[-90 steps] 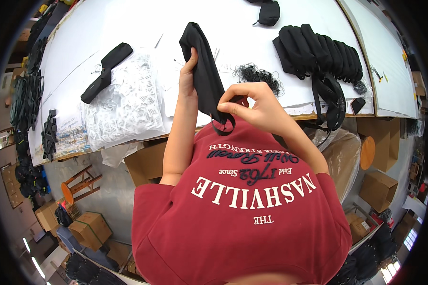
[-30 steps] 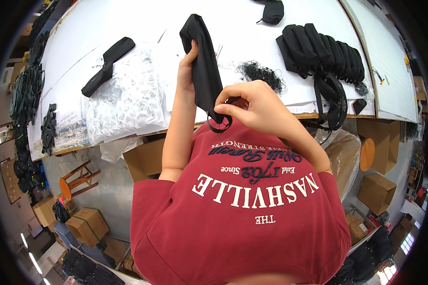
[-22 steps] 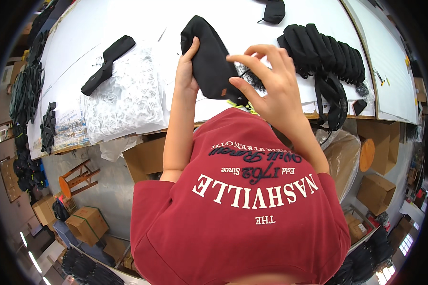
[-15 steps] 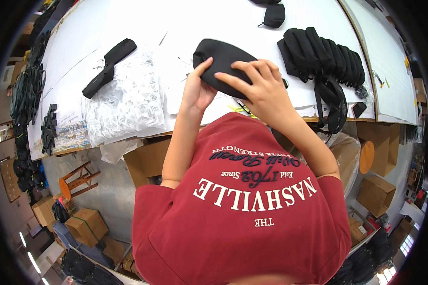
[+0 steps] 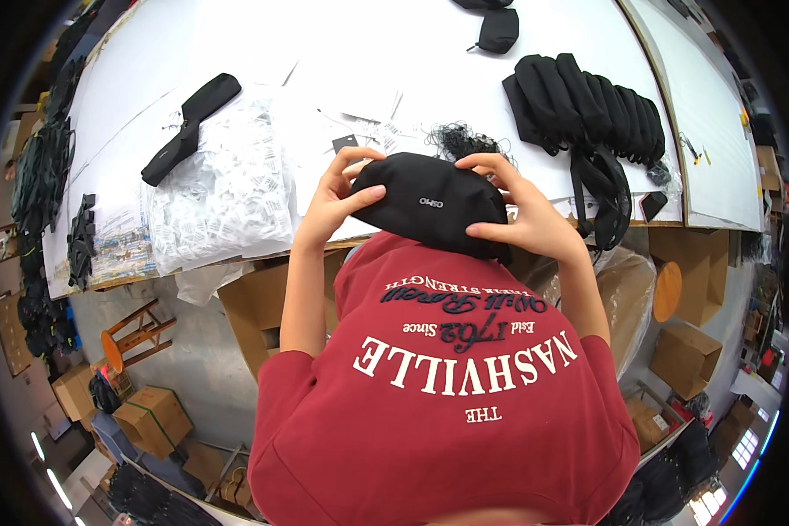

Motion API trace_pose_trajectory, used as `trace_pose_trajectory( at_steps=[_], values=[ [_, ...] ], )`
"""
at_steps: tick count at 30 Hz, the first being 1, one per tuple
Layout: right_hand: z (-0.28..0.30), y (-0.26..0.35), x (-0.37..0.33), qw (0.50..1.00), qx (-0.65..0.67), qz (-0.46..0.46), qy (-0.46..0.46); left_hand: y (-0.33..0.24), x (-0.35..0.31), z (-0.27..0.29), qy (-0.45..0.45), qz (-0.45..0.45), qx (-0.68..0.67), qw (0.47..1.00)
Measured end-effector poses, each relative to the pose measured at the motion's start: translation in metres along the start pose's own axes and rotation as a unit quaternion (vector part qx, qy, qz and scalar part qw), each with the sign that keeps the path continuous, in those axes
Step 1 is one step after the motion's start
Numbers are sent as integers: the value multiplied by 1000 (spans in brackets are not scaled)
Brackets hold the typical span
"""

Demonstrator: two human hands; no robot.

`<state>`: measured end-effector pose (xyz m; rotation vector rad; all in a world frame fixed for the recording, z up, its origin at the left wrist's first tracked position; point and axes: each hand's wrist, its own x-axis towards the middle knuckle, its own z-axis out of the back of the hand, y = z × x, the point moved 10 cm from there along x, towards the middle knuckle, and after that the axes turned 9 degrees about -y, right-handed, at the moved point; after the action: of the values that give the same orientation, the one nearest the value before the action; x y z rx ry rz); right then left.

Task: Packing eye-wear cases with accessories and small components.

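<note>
Both my hands grip a black fabric pouch with a small pale logo, held at the table's near edge in front of my chest. My left hand pinches its left end, thumb on the near face. At the other end my right hand closes around the pouch, fingers over the top and thumb on the front. Just beyond the pouch lie a tangle of thin black strings, some white paper tags and a small black card.
A clear bag of white labels lies on the white table at left, with black pouches by it. A row of black pouches stands at right, beside a hanging black strap. Cardboard boxes and a wooden stool stand below.
The pouch has come down nearer my chest and turned so its logo side shows. Both hands have shifted to its two ends, uncovering the strings and tags on the table.
</note>
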<state>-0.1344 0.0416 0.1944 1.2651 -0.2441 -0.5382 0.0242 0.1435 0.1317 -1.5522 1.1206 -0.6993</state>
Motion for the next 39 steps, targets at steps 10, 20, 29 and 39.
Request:
trace_pose_trajectory(
  at_steps=[10, 20, 29, 39],
  values=[
    [11, -23, 2, 995, -100, -21, 13, 10, -3, 17, -27, -40, 27, 998],
    [245, -22, -32, 717, -316, 146, -603, 52, -15, 159, -344, -46, 588, 731],
    [295, -189, 24, 833, -384, -26, -399, 97, -13, 169, -329, 28, 694, 641],
    [148, -168, 28, 891, -274, 28, -360, 89, -23, 163, -418, -48, 665, 617]
  ],
)
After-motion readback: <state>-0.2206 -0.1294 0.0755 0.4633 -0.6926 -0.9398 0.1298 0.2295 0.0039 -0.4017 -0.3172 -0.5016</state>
